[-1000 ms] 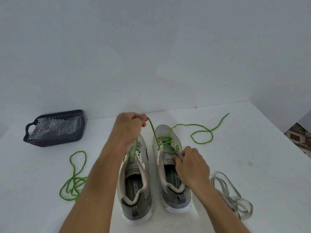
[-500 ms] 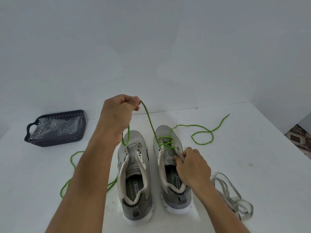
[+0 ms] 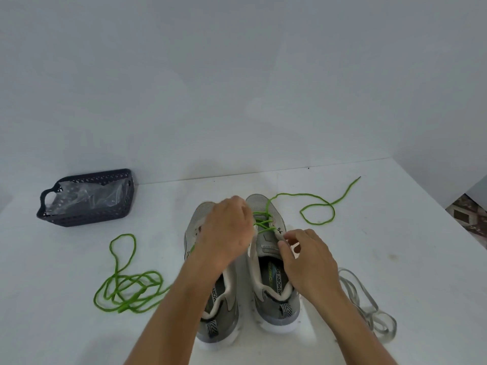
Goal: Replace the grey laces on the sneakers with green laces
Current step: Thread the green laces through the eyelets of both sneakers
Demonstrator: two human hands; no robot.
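A dark basket (image 3: 87,198) lined with clear plastic is being kept at the far left of the white table (image 3: 395,259), out of the working area. Nearer, slack green lace (image 3: 126,291) is lying in loose coils, apparently the free length feeding toward the shoes. The left shoe (image 3: 210,299), seemingly unlaced, is being left beside its partner while the left hand (image 3: 226,233) is reaching across it to the lacing; the fingers are curled downward, but whether lace is being pinched cannot be told. On the right shoe (image 3: 274,285), green crossings (image 3: 263,222) are being built up over the front eyelets only. The right hand (image 3: 308,262) is being held at the shoe's right edge, fingertips gathered at an eyelet, probably to steady it; a grip is not clearly shown. The other green tail (image 3: 319,209) is trailing off to the right, and the removed grey laces (image 3: 369,306) are lying discarded at the near right.
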